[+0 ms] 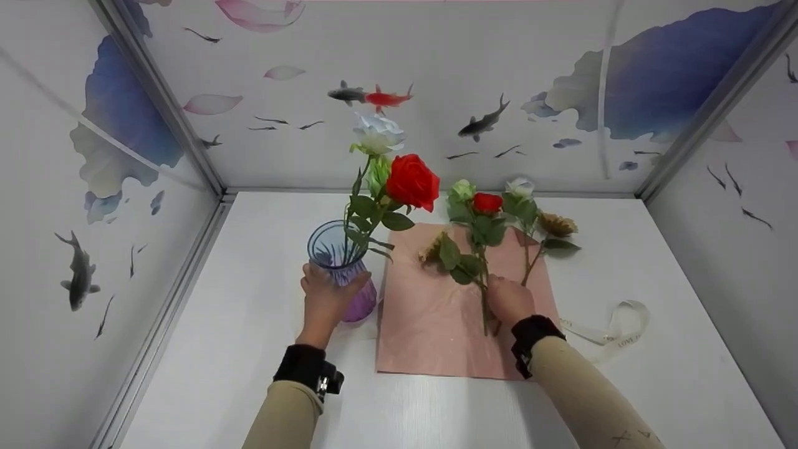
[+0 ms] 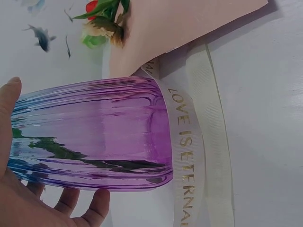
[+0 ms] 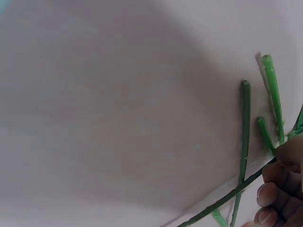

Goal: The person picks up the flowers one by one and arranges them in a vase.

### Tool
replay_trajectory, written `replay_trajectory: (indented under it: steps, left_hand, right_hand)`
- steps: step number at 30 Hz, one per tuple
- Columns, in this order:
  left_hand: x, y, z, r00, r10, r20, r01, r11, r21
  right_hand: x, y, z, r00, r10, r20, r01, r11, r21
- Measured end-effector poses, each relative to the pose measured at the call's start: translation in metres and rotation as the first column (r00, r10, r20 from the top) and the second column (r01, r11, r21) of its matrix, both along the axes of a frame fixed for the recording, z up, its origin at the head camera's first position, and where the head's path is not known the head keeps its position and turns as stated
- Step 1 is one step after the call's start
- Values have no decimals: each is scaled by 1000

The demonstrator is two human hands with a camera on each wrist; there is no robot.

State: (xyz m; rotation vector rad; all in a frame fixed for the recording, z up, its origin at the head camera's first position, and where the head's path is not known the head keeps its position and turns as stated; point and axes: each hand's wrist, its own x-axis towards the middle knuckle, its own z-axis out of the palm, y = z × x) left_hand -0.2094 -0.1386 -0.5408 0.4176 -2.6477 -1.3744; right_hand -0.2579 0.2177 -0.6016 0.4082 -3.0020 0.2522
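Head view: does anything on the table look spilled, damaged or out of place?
Only the ribbon looks untidy: it lies in a loose, twisted loop to the right of the pink paper, rather than flat or neatly coiled. I see no spill or breakage around the vase.

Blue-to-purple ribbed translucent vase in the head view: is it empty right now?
No, leafy green stems topped by a large red rose and a white rose rise out of the vase.
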Motion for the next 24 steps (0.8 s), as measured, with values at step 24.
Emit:
replay_trajectory:
  steps: [24]
  left_hand:
    - [0,1,1,1000,2,-19,-2,1000,-21]
  right_hand:
    - [-3,38,64,999,-25,-34,16,968,-251]
